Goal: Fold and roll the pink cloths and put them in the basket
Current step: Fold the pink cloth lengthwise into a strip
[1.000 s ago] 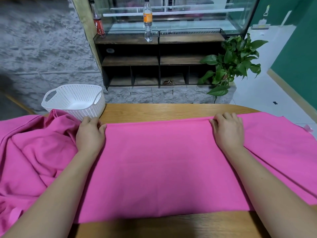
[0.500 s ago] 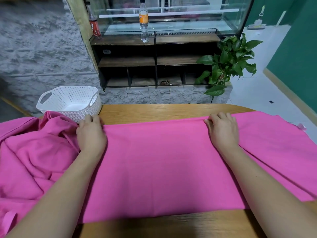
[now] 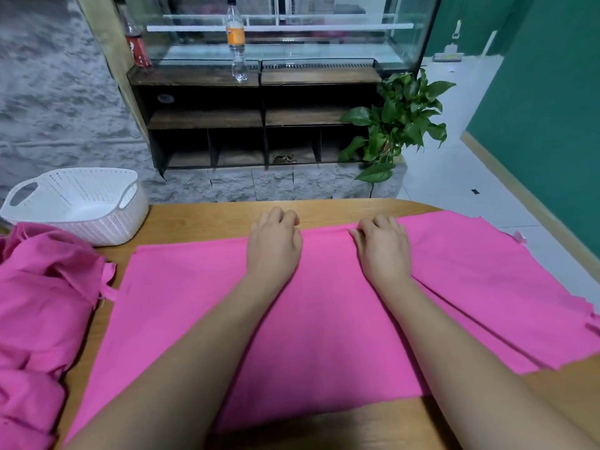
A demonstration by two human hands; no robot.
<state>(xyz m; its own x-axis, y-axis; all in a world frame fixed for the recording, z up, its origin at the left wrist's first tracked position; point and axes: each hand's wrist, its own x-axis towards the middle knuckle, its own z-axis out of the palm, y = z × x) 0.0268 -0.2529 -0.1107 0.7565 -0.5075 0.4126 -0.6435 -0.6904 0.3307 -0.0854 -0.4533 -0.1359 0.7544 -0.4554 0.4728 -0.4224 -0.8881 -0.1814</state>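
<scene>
Underneath everything, the wooden counter [image 3: 207, 222] fills the lower view. One pink cloth [image 3: 181, 303] lies spread flat across it, running from near the left edge toward the right edge, with its long sides along the near and far edges. A rumpled heap of pink cloths [image 3: 42, 303] sits at the left edge, just beside the flat one. Behind that heap, a white perforated basket [image 3: 107, 222] stands upright at the far left corner. The left hand [image 3: 274, 246] and right hand [image 3: 384, 251] lie palm down, near each other, on the flat cloth's far hem. Their fingers curl over it with the tips hidden, so I cannot tell whether they pinch the hem or only press it.
</scene>
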